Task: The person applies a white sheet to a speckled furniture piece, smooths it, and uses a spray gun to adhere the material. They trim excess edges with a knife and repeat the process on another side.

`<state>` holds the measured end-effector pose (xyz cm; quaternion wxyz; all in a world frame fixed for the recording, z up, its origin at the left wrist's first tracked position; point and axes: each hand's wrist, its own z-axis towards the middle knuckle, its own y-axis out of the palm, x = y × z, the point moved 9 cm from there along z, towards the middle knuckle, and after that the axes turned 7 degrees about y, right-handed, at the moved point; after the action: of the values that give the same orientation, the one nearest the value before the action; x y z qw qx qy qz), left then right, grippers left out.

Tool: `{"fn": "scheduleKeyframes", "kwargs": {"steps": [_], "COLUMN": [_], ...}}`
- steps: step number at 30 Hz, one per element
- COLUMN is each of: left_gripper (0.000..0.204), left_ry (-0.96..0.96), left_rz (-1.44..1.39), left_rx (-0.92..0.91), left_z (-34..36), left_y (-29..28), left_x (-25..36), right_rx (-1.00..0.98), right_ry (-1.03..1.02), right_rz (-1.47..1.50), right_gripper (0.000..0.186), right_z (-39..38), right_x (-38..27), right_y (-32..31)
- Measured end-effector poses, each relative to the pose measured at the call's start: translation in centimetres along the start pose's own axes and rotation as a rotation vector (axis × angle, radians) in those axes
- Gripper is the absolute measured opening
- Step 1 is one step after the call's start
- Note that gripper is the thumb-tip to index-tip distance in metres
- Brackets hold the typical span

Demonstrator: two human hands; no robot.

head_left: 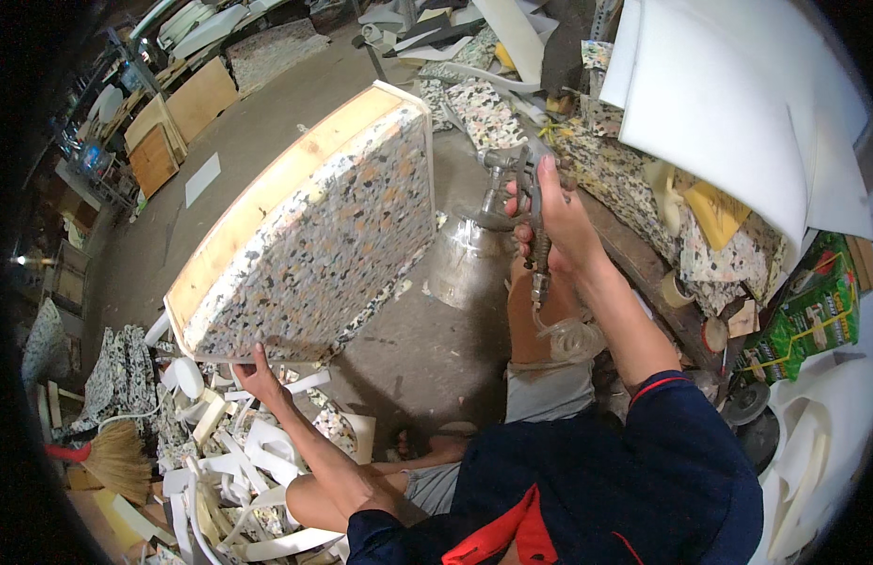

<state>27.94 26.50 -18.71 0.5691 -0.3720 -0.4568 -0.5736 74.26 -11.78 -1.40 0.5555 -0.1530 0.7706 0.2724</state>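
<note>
My left hand [258, 373] grips the lower edge of a padded panel [314, 235], fingers closed on its near corner. The panel is tilted up, showing speckled multicoloured foam on its face and a pale wooden strip [295, 160] along its curved edge. In my right hand [555, 212] is a metal spray gun [523, 184], my fingers wrapped round its handle. A dull metal cup [467, 259] hangs under the gun's front. From the handle's lower end runs a clear hose [570, 337], coiled near my knee. The gun stands apart from the panel, to its right.
Foam offcuts [267, 452] pile up at the lower left beside a straw broom [119, 459]. White foam sheets [719, 122] and speckled foam [634, 169] fill the right, with a green bag [808, 315] lower down. Boards [163, 141] lean at the far left.
</note>
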Motion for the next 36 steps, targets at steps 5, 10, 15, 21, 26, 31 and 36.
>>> {"fn": "scheduleKeyframes", "kwargs": {"steps": [5, 10, 15, 21, 26, 31, 36], "left_gripper": [0.067, 0.074, 0.072, 0.068, 0.065, 0.065, 0.073], "left_ry": [0.067, 0.063, 0.106, 0.049, -0.015, -0.1, -0.043], "left_rz": [0.046, 0.051, 0.004, -0.018, -0.035, -0.084, -0.079], "left_rx": [-0.03, -0.032, -0.028, -0.101, -0.061, -0.068, -0.122], "left_z": [0.8, 1.3, 1.2, 1.6, 1.5, 0.9, 1.2], "left_y": [0.2, 0.3, 0.6, 1.3, 0.7, 0.5, 0.4], "left_x": [-0.1, -0.1, -0.2, -1.3, -3.1, -6.0, -7.0], "right_rx": [0.022, 0.002, 0.064, 0.158, 0.105, 0.037, -0.162], "right_ry": [-0.059, -0.084, -0.061, -0.05, -0.278, -0.329, -0.264], "right_rz": [-0.059, 0.058, 0.027, -0.218, -0.525, -0.662, -0.547], "right_gripper": [0.056, 0.056, 0.056, 0.057, 0.051, 0.049, 0.044], "right_z": [0.1, 1.5, 1.9, 0.7, 0.6, -0.3, -3.2], "right_x": [-0.2, -0.9, -0.6, -0.5, -2.0, -1.3, 0.3], "right_y": [0.2, 1.6, 2.0, 2.0, 5.0, 7.3, 11.2]}}
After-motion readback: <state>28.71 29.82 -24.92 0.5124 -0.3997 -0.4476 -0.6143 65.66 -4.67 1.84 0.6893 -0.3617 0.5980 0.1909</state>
